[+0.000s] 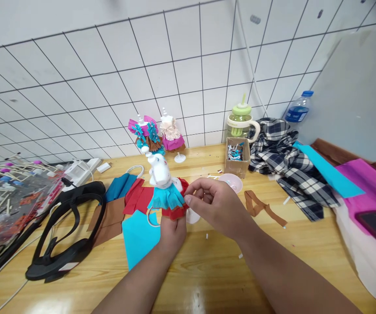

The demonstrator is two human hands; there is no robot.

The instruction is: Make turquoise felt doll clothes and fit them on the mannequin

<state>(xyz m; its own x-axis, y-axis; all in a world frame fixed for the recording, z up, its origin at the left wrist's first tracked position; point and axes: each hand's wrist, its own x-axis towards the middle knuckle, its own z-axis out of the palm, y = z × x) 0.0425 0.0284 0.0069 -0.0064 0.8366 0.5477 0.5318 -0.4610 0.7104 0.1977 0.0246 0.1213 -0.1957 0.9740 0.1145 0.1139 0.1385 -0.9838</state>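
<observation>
From the head view, the person has a small white doll form (159, 169) held up over the wooden table (207, 274), in the middle of the frame. The left hand (172, 232) is closed around the figure's lower end, fingers wrapped under a red paper layer (175, 213). Over the red sits a teal ruffle (166, 199), fanned out like a skirt.

The right hand (217, 205) comes in from the side. Its thumb and forefinger are pinched together at the right edge of the ruffle, and the other fingers are curled loosely. I cannot tell whether the pinch takes the red layer as well.

To me this looks like the dressing step, with the skirt being fitted or pressed around the waist. The next move seems to call for a steady left grip while the right fingers work round the pleats without tearing the thin paper.

A teal paper sheet (138, 239) lies on the table just beside the left wrist, with red and brown pieces behind it. Two finished paper-dressed figures (157, 134) stand by the tiled wall. Further right are a cardboard box (237, 157), a green-lidded mug (240, 123) and a plaid cloth (286, 162).
</observation>
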